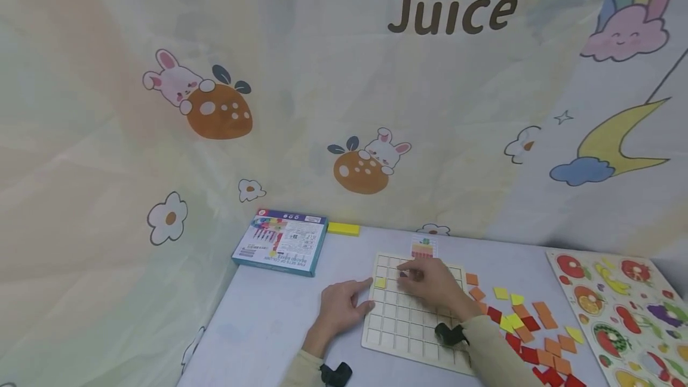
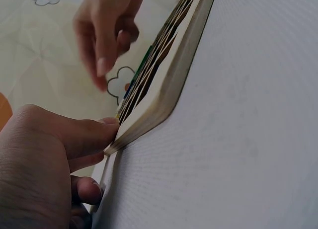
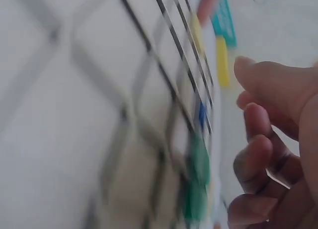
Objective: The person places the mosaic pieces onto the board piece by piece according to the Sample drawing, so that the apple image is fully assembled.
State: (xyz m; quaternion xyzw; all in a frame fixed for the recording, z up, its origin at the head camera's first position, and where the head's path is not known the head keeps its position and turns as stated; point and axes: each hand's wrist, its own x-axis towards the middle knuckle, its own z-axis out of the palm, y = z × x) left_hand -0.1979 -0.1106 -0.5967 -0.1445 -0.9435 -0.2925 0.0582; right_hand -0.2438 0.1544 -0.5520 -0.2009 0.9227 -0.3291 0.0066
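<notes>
My left hand [image 1: 341, 306] rests at the left edge of the cream grid board [image 1: 398, 339], thumb and index finger spread and touching that edge. In the left wrist view, fingertips [image 2: 110, 132] sit right at its side. My right hand [image 1: 432, 282] hovers over the board's upper part, fingers loosely bent, nothing visible between them in the right wrist view. A yellow square tile [image 1: 380, 282] lies in a cell near the left hand. Green [image 3: 196, 184] and blue [image 3: 202, 112] tiles show on the board in the right wrist view, mostly hidden by the right hand from the head.
Loose orange, red and yellow tiles [image 1: 552, 346] are scattered right of the board. A fruit-picture board [image 1: 634, 315] lies at the far right. At the back are a flat box [image 1: 282, 242], a yellow block [image 1: 344, 229] and a small picture card [image 1: 424, 246] before the printed cloth.
</notes>
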